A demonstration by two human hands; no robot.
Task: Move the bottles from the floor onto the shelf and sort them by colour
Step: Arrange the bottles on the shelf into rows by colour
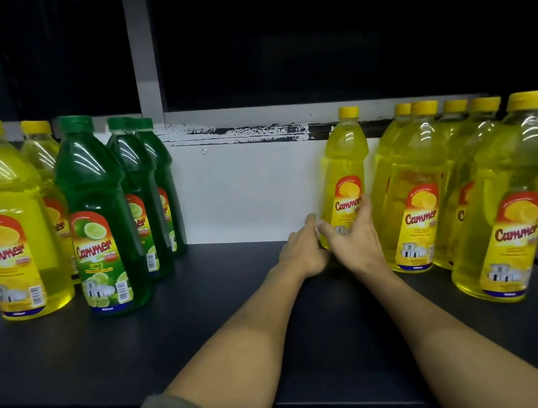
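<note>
In the head view, both hands reached to a small yellow bottle [343,179] standing upright on the dark shelf [176,338], near the white back wall. The left hand [303,250] lay at the bottle's lower left, fingers extended toward its base. The right hand [355,236] covered the lower front, fingers loosely spread over the label. Whether either grip was truly clamped on the bottle or only touching it, the blur did not let me tell.

Just right of it stood the yellow group [458,184], several larger bottles packed close. At the far left, two more yellow bottles [10,219] stood beside three green bottles [103,213], so the colours were not yet fully sorted. The floor was out of sight.

The step appeared to be settling this bottle beside the yellow group. To do it well, the hands should have kept it low and upright, slid it right until just beside its neighbours without knocking them, then let go gently.
</note>
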